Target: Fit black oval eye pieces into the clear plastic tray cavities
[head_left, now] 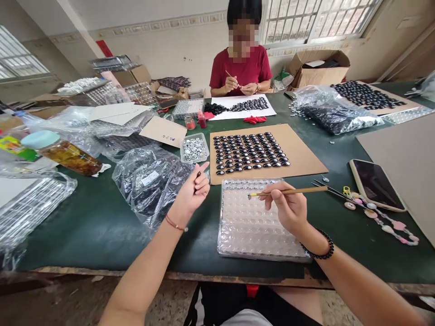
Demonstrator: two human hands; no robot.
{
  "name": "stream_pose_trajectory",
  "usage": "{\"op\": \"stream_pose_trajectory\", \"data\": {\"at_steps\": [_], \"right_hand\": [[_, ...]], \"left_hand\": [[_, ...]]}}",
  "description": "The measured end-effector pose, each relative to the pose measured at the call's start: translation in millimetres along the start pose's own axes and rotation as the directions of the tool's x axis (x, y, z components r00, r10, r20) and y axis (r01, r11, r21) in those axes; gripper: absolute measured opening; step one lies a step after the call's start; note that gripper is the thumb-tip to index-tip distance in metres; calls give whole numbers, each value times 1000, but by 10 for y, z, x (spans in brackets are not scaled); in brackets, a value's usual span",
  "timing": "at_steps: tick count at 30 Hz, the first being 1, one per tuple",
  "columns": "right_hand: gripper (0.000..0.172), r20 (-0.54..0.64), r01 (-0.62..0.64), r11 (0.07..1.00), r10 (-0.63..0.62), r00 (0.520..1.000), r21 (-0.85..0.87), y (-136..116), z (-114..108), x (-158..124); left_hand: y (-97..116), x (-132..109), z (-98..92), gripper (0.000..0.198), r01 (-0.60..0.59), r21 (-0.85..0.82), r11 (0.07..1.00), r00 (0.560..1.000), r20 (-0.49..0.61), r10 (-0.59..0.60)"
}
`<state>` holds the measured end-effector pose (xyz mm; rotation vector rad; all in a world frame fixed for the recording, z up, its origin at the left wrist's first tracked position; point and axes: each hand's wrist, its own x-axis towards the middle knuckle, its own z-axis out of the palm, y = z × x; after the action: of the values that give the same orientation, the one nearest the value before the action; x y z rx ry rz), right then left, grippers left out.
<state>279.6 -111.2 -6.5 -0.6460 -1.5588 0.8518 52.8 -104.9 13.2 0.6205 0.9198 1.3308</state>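
My left hand [197, 188] is closed, pinching a small dark piece [197, 175], partly hidden by the fingers. It hovers between a plastic bag of black pieces [152, 181] and a cardboard sheet [306, 158]. My right hand [288, 203] grips a thin wooden stick [311, 190] like a pen. At the stick's yellow end is a tiny silvery bit [249, 196], too small to name. Beneath that hand lies a clear plastic tray [249, 231] with rows of round pockets; silvery pieces show in its far rows. Shiny black oval pieces [248, 151] stand in rows on the cardboard.
Small silver parts fill an open plastic box [194, 148]. To the right lie tweezers [335, 190], a beaded strap [387, 225] and a phone [377, 183]. A jar of brown liquid [68, 156] leans at left. Across the table, a person [240, 68] handles small pieces.
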Motion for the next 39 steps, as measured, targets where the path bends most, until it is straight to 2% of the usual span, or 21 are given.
{"op": "stream_pose_trajectory", "data": {"at_steps": [2, 3, 5, 7, 10, 13, 17, 19, 25, 39], "right_hand": [[16, 44, 13, 999, -12, 999, -29, 14, 0, -23], [15, 63, 22, 999, -19, 998, -48, 21, -1, -35], [14, 93, 46, 996, -38, 995, -83, 32, -5, -54], [14, 107, 69, 991, -57, 993, -112, 29, -7, -57], [13, 136, 113, 981, -92, 986, -156, -3, -5, -33], [11, 228, 203, 952, -151, 962, -228, -47, 2, -1], [13, 396, 320, 881, -171, 902, -349, -61, 17, 13], [14, 435, 348, 859, -169, 884, -375, -47, 24, 9], [11, 462, 351, 852, -150, 874, -388, -35, 36, -3], [9, 507, 384, 842, -158, 848, -380, 8, 13, -22]], "left_hand": [[-16, 46, -26, 20, 103, -125, 987, 994, -18, -106], [-52, 37, -18, 19, 144, -99, 985, 989, -8, -145], [-150, -30, 36, 18, 151, 74, 986, 988, 9, -152], [-240, -132, 114, 18, 78, 333, 940, 995, 30, -93], [-327, -268, 203, 18, -77, 673, 736, 991, 135, -20], [-383, -322, 220, 22, -216, 812, 543, 969, 248, 14], [-423, -312, 191, 29, -307, 862, 403, 949, 312, 55], [-423, -303, 183, 31, -308, 862, 402, 947, 318, 43], [-405, -303, 206, 27, -266, 863, 429, 958, 286, 17], [-399, -335, 224, 27, -307, 859, 410, 944, 330, 15]]}}
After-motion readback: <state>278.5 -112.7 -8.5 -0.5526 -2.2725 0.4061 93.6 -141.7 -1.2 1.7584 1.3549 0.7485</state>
